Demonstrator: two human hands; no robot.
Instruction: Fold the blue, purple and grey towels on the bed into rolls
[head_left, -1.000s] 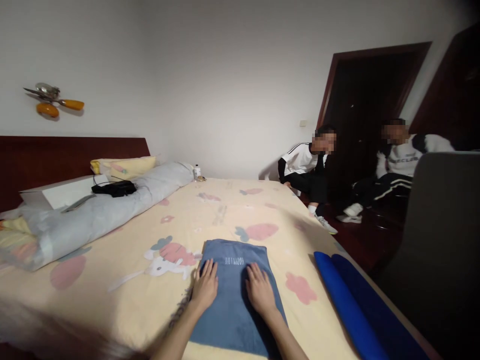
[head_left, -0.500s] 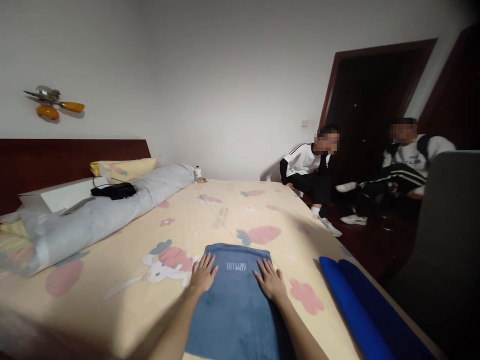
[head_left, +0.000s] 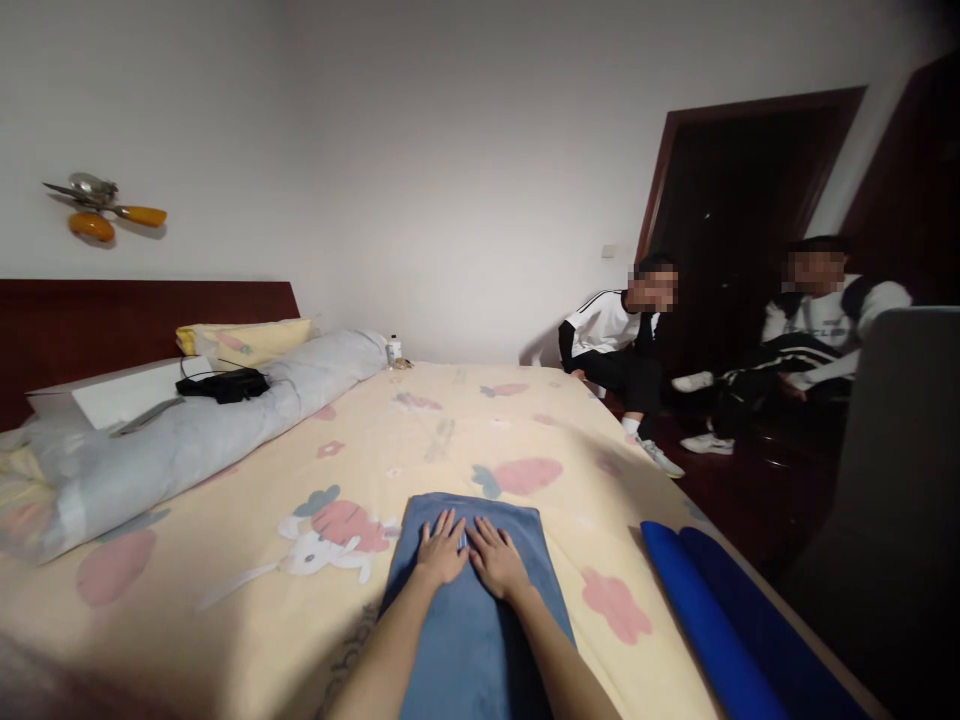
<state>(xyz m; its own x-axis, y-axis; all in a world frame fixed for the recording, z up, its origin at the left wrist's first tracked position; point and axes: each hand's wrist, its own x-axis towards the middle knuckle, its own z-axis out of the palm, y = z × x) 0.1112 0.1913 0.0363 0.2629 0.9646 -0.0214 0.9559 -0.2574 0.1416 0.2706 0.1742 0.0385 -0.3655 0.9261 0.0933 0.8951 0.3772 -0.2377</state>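
Observation:
A blue towel lies spread lengthwise on the bed, its far edge straight and its near end running out of the picture. My left hand rests flat on the towel near that far edge, fingers spread. Close beside it, my right hand also lies flat on the cloth with its fingers apart. Between them and beneath them, the white lettering on the towel is mostly covered.
The bed sheet is pale yellow with carrot and rabbit prints. A rolled grey quilt lies left, bearing a black item. Blue rolled material lies at the right edge. Two people sit beyond the bed on the right.
Both hands have slid inward from the towel's side edges to its middle, now nearly touching and covering the lettering. The view has shifted slightly.

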